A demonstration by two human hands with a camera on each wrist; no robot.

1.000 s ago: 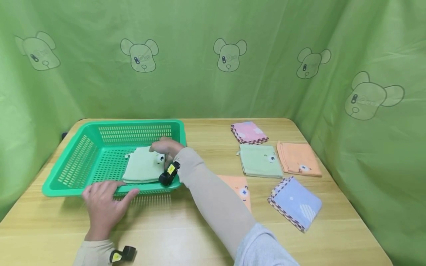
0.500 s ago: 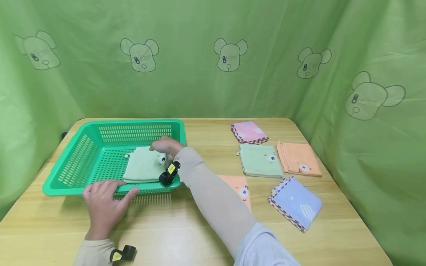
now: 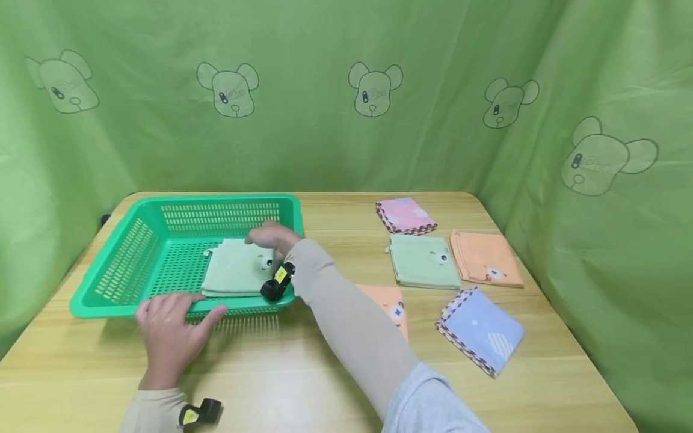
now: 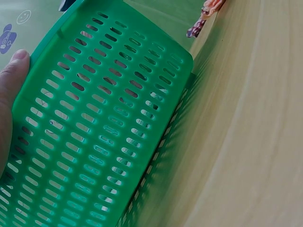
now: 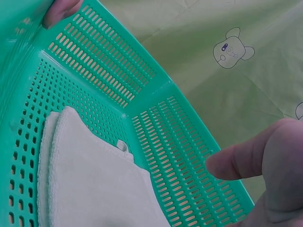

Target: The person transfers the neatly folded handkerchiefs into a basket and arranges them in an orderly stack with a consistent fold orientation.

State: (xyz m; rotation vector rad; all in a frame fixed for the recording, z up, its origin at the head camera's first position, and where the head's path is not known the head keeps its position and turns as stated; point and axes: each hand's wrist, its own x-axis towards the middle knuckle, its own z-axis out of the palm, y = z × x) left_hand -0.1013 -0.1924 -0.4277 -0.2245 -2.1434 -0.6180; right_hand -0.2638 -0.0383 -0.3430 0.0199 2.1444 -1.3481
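In the head view my left hand (image 3: 170, 337) grips the near rim of a green plastic basket (image 3: 110, 267), fingers over the rim and thumb outside. Its thumb (image 4: 14, 75) also shows at the rim in the left wrist view. A folded pale green towel (image 3: 235, 270) with an animal face lies in the basket's right half. My right hand (image 3: 273, 237) reaches inside at that towel's right edge. In the right wrist view a straight digit (image 5: 236, 163) of this hand stands apart from the towel (image 5: 94, 175); its other fingers are mostly hidden.
Right of the basket lie folded towels: pink (image 3: 405, 216), green (image 3: 425, 261), orange (image 3: 487, 258) and blue (image 3: 482, 331). Another orange towel (image 3: 387, 304) is partly covered by my right forearm. A green curtain (image 3: 303, 150) surrounds the wooden table (image 3: 260, 385).
The pale green towel in the basket has shifted slightly to the right, and more of its face shows. My right hand has moved very little; the left keeps its hold on the rim.
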